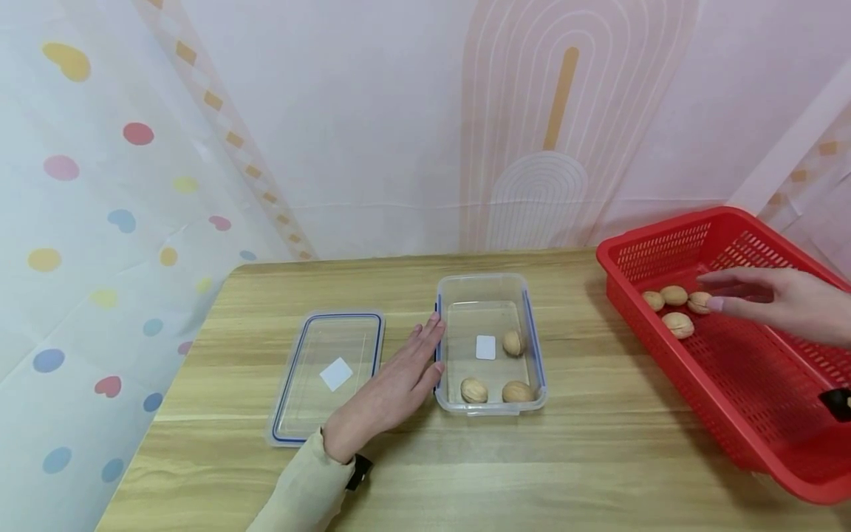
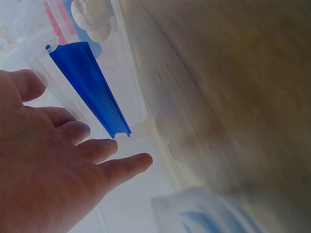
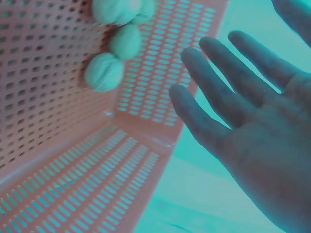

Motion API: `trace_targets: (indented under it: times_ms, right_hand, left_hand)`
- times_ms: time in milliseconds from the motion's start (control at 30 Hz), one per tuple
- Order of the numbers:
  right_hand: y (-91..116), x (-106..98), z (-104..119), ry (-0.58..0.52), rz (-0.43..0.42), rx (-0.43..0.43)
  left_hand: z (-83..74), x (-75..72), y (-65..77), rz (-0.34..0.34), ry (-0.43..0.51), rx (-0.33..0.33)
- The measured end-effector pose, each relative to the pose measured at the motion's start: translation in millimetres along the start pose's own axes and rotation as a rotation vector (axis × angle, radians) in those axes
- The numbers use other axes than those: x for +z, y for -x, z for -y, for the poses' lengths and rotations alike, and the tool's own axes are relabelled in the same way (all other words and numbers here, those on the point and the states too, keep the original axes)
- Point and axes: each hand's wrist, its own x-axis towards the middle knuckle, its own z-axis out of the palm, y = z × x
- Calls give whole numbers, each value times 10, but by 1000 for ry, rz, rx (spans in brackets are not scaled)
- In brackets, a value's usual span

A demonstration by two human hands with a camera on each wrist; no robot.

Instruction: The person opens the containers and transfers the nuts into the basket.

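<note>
My left hand (image 1: pixel 397 383) rests against the left side of a clear plastic food container (image 1: pixel 490 291), its fingers extended. Inside that container lie three walnuts (image 1: pixel 474 390), two along the near wall and one toward the right. In the left wrist view the fingers stretch beside the container's blue side clip (image 2: pixel 87 85). My right hand (image 1: pixel 791 299) hovers over a red plastic basket (image 1: pixel 691 380), its fingertips close to several walnuts (image 1: pixel 678 325) at the basket's left end. The right wrist view shows that palm with fingers spread, holding nothing, and the walnuts (image 3: pixel 104 72) apart from it.
The container's blue-rimmed lid (image 1: pixel 299 391) lies flat on the wooden table (image 1: pixel 479 473), left of the container and partly behind my left forearm. A patterned cloth (image 1: pixel 372 133) hangs behind the table and along its left side.
</note>
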Motion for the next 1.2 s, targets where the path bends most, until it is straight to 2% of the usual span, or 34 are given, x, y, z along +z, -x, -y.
trace_targets:
  times_ms: [167,333,567,800,933,1100,1200]
  right_hand:
    - [109,-17,129,-22,-161,6]
    - [239,-38,319,-45,-247,43]
    - [410,2,513,-145,-386,-12]
    - [595,82,650,-305,-449,-20]
    - [685,140,735,-333,-503,-106]
    - [750,209,816,-371,-503,-236]
    - [790,239,872,-311,-486,-220]
  left_hand:
    - [-4,-2,-1,2,3,-4]
    - [-7,-3,-1,7,8,-13]
    - [-9,1,2,-3,2,-5]
    - [-16,-4,-2,-8,-5,-8]
    - [-13,-4,-5,-5,-8,-12]
    - [-13,-4,-5,-4,-6,-12]
    - [-10,-2,-1,-8,-3,-10]
